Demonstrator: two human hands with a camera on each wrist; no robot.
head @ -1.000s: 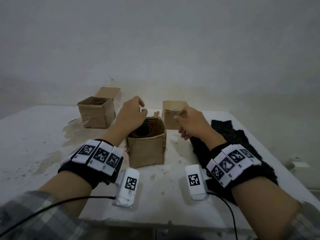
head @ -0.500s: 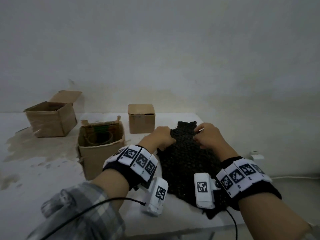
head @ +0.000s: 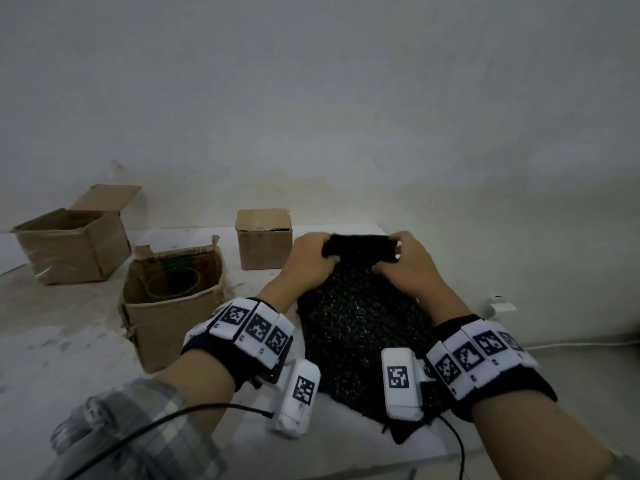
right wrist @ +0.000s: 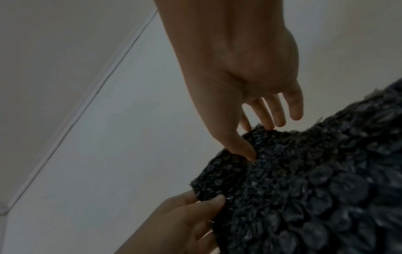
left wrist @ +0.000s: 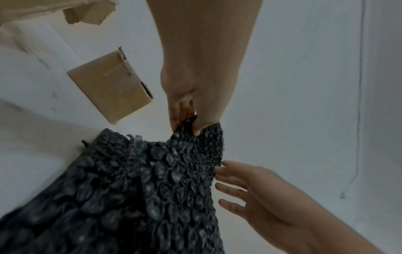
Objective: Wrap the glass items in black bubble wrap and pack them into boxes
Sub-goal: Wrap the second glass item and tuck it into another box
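Here your left hand (head: 311, 261) and right hand (head: 410, 268) each pinch the far edge of the black bubble wrap (head: 356, 327) with curled fingers (right wrist: 243, 147), and your wrists hide its near corners on the tabletop (head: 52, 341). Left of the wrap stand three boxes: an open box (head: 169, 306) with a dim glass ring inside, another open box (head: 72, 244), and a closed box (head: 265, 240).

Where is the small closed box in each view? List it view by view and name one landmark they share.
Head: the small closed box stands at the back of the table, centre-left, just left of the left hand.
Left wrist: upper left, tilted in the picture, left of that hand.
Right wrist: not in it.
Shared landmark: the black bubble wrap, seen in all three views.
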